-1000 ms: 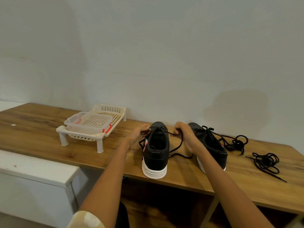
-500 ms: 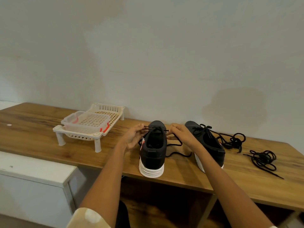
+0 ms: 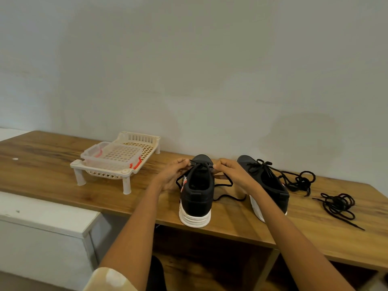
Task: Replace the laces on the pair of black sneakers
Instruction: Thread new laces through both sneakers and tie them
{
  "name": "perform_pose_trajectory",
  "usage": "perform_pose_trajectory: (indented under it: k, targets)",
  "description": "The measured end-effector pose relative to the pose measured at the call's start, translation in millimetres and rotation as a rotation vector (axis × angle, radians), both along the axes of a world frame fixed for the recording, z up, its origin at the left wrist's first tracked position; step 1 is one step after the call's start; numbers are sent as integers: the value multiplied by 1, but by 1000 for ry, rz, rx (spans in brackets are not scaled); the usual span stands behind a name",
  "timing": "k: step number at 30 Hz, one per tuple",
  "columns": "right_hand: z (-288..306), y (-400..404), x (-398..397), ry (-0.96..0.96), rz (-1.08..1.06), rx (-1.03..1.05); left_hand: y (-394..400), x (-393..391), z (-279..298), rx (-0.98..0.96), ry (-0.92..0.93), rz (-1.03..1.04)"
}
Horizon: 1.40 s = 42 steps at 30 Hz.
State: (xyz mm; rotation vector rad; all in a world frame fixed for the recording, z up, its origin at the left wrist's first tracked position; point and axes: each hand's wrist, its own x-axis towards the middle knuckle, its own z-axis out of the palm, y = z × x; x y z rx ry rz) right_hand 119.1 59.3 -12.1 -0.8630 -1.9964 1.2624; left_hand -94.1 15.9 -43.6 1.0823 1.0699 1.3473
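Both hands pinch the lace across the throat of the near sneaker, at centre frame.

The left sneaker (image 3: 196,196) stands on the counter (image 3: 52,177), heel toward the camera, long axis running away. The left hand (image 3: 174,175) and right hand (image 3: 232,175) flank it, each grip pinching the lace (image 3: 201,164) near the top eyelets, equally near. The second sneaker (image 3: 265,183) sits right; loose laces (image 3: 338,205) lie at far right.
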Motion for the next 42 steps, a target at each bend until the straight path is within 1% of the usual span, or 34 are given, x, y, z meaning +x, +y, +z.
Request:
perform_pose_trajectory:
  k: [3,5,6,8,9,11,12,13,14,15,19,22,24,26,29,31,32,34,36,37,39,40,42]
  targets:
    - [2,-2,-3,10,-35,-11,0,1,0,30,-40,34]
    - [1,-2,-4,-2,-39,1,0,2,2,36,3,61]
    - [1,-3,-4,-3,-42,1,-1,0,4,38,78,93]
    - [1,-4,-3,-4,-58,-4,-2,-7,8,46,313,151]
    - [1,-4,-3,-5,-63,-5,-4,-12,9,48,435,147]
    - [1,-3,-3,-8,-64,-3,-9,-16,11,63,651,55]
    - [0,-2,-3,-11,-64,1,-11,-16,11,75,710,18]
    - [0,-1,-3,-16,-66,3,-13,-16,12,87,720,5]
    - [0,-1,-3,-18,-67,2,-15,-16,14,102,685,2]
    - [0,0,-3,-19,-65,0,-16,-16,15,112,609,6]
    - [-2,1,-6,-37,-45,5,-18,-18,15,77,108,69]
    - [-3,1,-9,-36,-47,4,-19,-12,12,103,-139,39]
    - [-3,0,-10,-19,-61,-2,-19,-9,9,117,-236,25]
    - [-3,-1,-11,8,-80,-3,-19,-7,8,100,-236,50]
    - [-5,-1,-11,41,-85,-5,-17,-10,11,92,-86,160]
    - [-5,-1,-9,51,-62,-24,-17,-14,12,58,38,186]
    - [-5,0,-8,52,-56,-30,-17,-16,11,21,122,178]
    - [-4,1,-7,34,-68,-10,-19,-19,7,-68,360,131]
    - [-5,4,-11,-2,-100,64,-20,-19,5,-123,558,56]
    - [-6,6,-14,-41,-112,127,-20,-18,4,-128,598,33]
    - [-9,10,-19,-154,-103,268,-19,-19,6,-89,623,37]
    - [-10,11,-21,-195,-96,305,-19,-19,7,-53,625,40]
    - [-9,11,-23,-213,-104,352,-20,-16,9,23,620,49]
